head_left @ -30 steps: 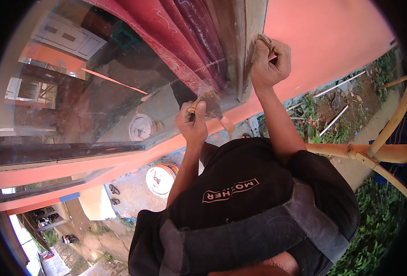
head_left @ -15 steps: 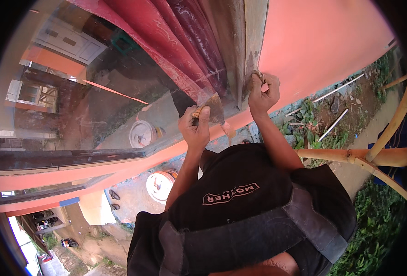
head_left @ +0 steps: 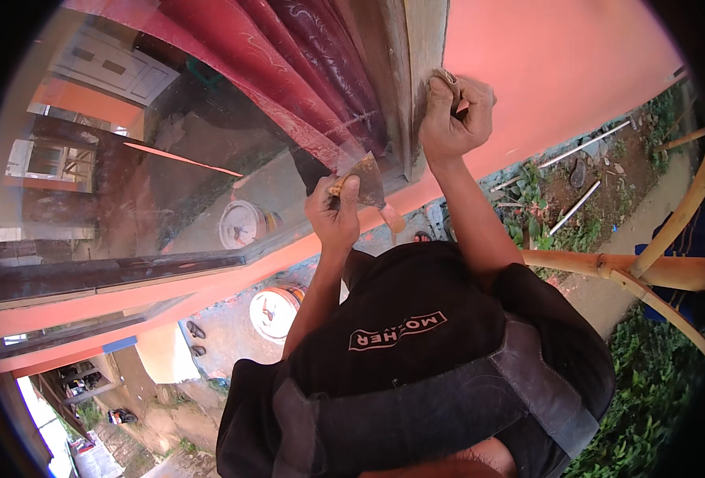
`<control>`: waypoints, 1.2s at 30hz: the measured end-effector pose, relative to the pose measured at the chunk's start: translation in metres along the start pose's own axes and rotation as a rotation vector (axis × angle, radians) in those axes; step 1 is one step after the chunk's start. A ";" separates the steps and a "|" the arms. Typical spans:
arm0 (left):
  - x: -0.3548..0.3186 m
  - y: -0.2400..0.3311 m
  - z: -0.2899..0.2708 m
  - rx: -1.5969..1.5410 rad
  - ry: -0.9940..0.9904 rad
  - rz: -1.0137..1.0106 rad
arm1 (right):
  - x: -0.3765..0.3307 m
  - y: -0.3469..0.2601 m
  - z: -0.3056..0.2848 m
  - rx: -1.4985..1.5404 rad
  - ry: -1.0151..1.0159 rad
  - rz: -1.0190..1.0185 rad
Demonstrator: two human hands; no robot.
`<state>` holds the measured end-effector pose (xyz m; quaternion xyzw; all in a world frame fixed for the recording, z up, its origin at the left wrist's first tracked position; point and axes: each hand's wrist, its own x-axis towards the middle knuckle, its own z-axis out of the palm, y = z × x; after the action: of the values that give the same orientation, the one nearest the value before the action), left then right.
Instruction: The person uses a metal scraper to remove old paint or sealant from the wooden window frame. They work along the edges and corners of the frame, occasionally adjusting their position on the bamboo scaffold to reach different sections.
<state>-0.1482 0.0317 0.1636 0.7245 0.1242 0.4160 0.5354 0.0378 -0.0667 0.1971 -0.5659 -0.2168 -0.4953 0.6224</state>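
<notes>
My right hand (head_left: 456,115) is raised against the upright wooden window frame (head_left: 420,48) and presses a small folded piece of sandpaper or cloth (head_left: 445,77) onto it. Lower and to the left, my left hand (head_left: 332,215) grips the handle of a putty knife (head_left: 368,183), whose dirty blade points up toward the bottom corner of the frame. A blob of pale filler hangs at the blade's lower edge. Left of the frame is the window glass (head_left: 169,159), with a red curtain (head_left: 289,64) behind it.
An orange wall (head_left: 543,64) lies right of the frame. Bamboo poles (head_left: 647,267) cross at the right above grass. Far below are a white bucket (head_left: 277,311), a pair of sandals (head_left: 195,334) and white pipes (head_left: 583,147). My dark shirt fills the lower middle.
My right hand slid down the wooden frame and has come back up along it. My left hand with the putty knife has stayed nearly in place.
</notes>
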 end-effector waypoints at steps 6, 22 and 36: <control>-0.004 0.003 0.006 -0.012 0.022 0.040 | -0.077 0.032 -0.049 -0.151 -0.192 0.100; -0.016 0.004 0.003 0.038 0.005 0.004 | -0.028 0.008 -0.014 -0.064 -0.026 0.042; -0.017 0.004 0.000 0.049 -0.058 0.015 | -0.048 0.007 -0.038 -0.145 -0.128 0.090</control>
<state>-0.1595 0.0196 0.1593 0.7502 0.1135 0.3954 0.5177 0.0124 -0.0849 0.1439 -0.6491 -0.1939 -0.4441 0.5864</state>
